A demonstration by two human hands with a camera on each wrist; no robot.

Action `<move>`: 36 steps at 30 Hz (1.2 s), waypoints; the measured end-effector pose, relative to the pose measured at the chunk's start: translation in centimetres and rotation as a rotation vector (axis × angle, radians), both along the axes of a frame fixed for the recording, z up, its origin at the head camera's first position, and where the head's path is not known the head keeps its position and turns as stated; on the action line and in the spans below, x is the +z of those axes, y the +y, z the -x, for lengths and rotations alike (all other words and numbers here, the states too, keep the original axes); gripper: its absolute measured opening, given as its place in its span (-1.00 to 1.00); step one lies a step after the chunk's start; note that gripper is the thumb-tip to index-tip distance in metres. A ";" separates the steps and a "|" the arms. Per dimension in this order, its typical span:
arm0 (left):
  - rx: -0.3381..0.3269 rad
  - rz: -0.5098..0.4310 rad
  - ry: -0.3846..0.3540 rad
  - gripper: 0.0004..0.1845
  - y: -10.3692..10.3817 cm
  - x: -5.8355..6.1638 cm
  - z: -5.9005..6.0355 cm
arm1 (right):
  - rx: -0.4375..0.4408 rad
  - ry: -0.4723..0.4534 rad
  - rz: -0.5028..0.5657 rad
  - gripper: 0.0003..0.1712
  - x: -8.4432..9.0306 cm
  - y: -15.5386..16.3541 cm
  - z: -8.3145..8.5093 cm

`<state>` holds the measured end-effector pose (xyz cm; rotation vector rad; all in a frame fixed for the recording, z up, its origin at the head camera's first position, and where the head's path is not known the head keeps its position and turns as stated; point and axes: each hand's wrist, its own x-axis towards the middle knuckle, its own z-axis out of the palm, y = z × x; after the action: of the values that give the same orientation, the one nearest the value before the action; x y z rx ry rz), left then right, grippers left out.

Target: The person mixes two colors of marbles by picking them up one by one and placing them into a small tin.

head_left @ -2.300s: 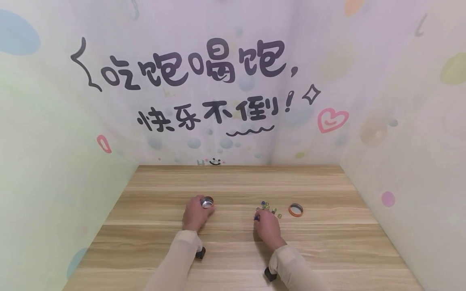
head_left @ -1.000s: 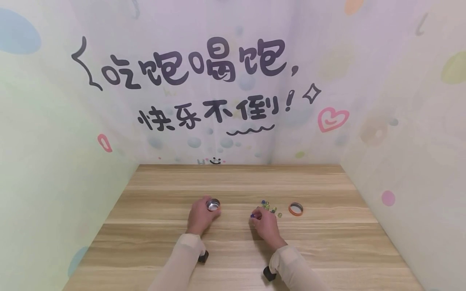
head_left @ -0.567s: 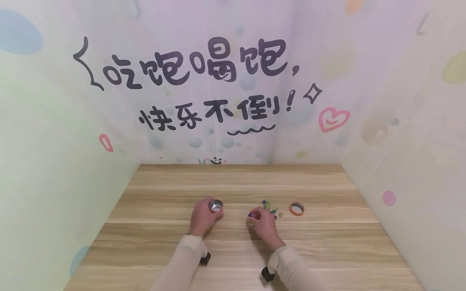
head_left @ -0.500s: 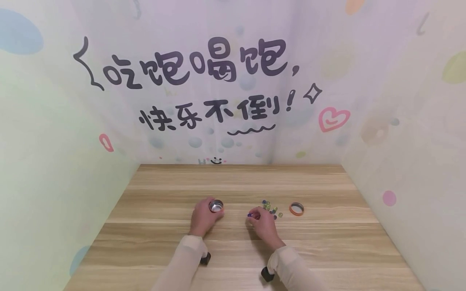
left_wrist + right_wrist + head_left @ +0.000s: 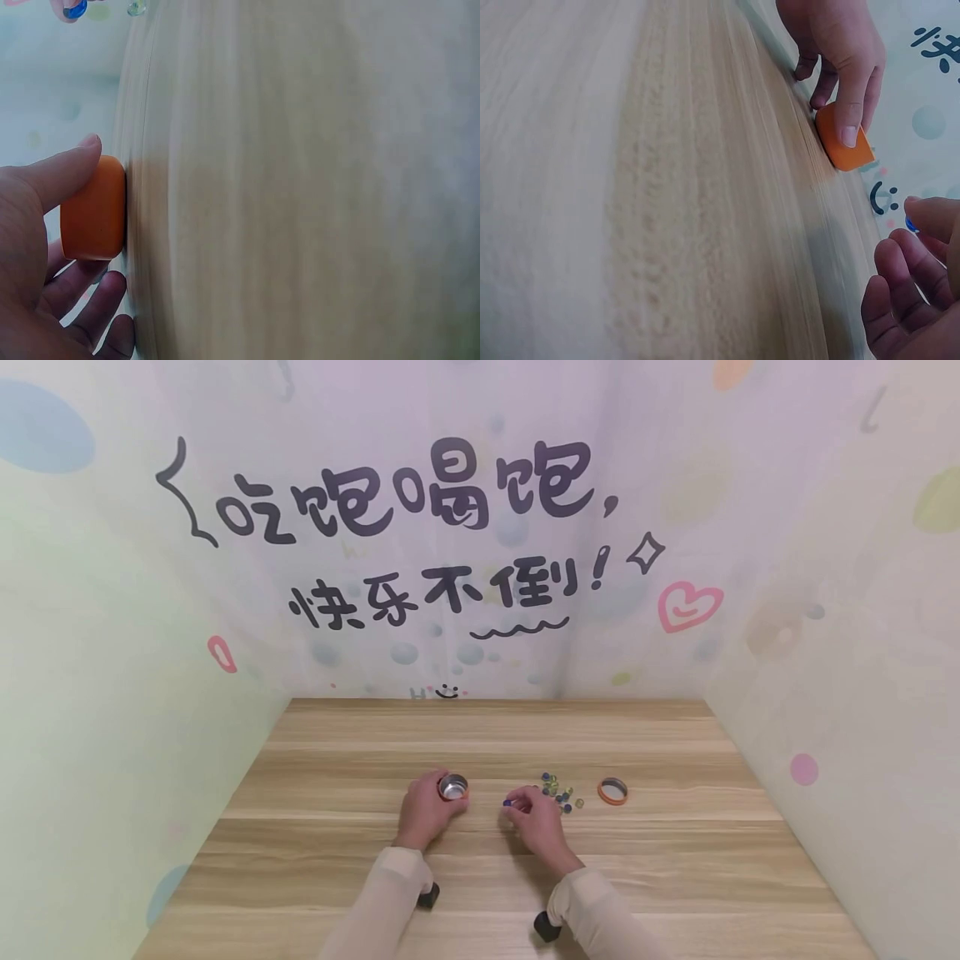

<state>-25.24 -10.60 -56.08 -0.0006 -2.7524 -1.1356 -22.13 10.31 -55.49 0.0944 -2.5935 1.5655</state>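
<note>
On wooden table (image 5: pixel 675 860), left hand (image 5: pixel 423 814) around orange tin (image 5: pixel 453 787).

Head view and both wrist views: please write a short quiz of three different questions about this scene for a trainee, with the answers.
1. True or false: the left hand grips the small orange tin.
2. What does the right hand pinch? A) the orange lid B) a blue bead C) nothing
3. Fill in: the orange lid lies to the ____ of the loose beads.

Key: 1 true; 2 B, the blue bead; 3 right.
</note>
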 end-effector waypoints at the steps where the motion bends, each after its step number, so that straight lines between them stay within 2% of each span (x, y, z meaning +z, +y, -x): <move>1: -0.002 -0.001 0.001 -0.32 0.1 0.0 -0.1 | 0.004 0.000 0.002 -0.84 0.0 0.0 0.0; 20: -0.074 0.035 0.022 -0.37 0.8 -0.1 -0.2 | 0.012 0.006 0.026 -0.83 -0.4 -0.6 0.3; 30: -0.104 0.023 -0.030 -0.31 1.5 0.4 -0.5 | 0.016 -0.032 0.041 -0.82 -0.3 -0.9 0.4; 36: -0.127 0.016 -0.026 -0.39 1.6 0.4 -0.5 | 0.019 -0.055 0.056 -0.82 -0.3 -0.9 0.4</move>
<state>-24.73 -8.96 -55.70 -0.1660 -2.8189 -1.1520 -22.57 9.42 -55.78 0.0723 -2.5949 1.6689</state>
